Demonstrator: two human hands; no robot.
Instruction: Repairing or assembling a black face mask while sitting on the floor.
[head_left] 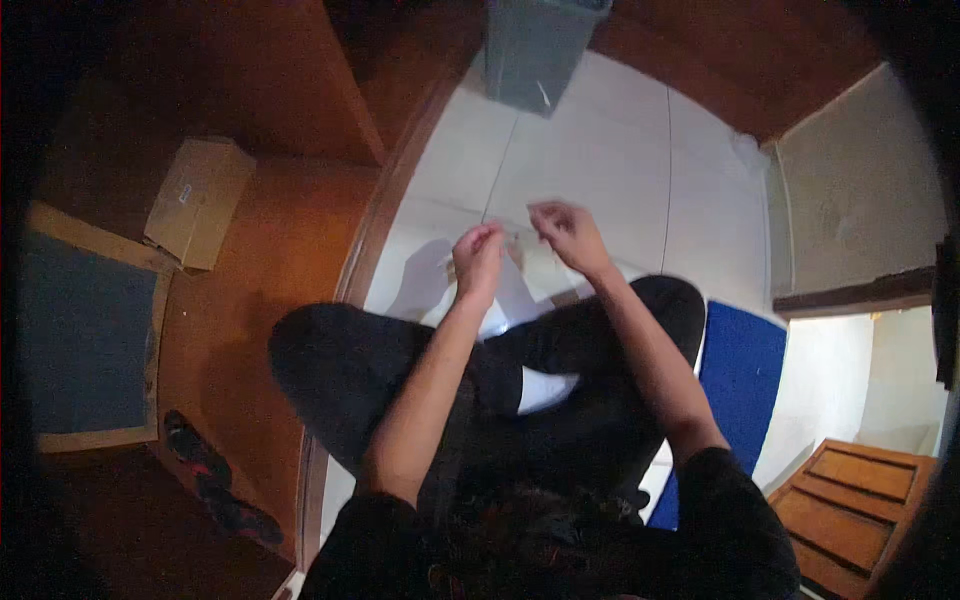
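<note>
I sit cross-legged, and both my hands are raised over the pale tiled floor (610, 130) in front of my shins. My left hand (478, 262) is closed, thumb and fingers pinched together; whatever they hold, if anything, is too small to make out. A short way to its right and slightly farther off, my right hand (568, 238) is curled in a pinch too, its fingertips smeared by motion. The hands are apart, and no thing can be clearly seen between them. Below them, shadows and faint brownish shapes on the tiles are too blurred to name.
A grey bin (545, 50) stands at the far side. To the left, a cardboard box (200, 200) and dark sandals (215, 480) rest on brown wood. A blue mat (742, 365) lies by my right knee, with a wooden panelled piece (850, 510) beyond it.
</note>
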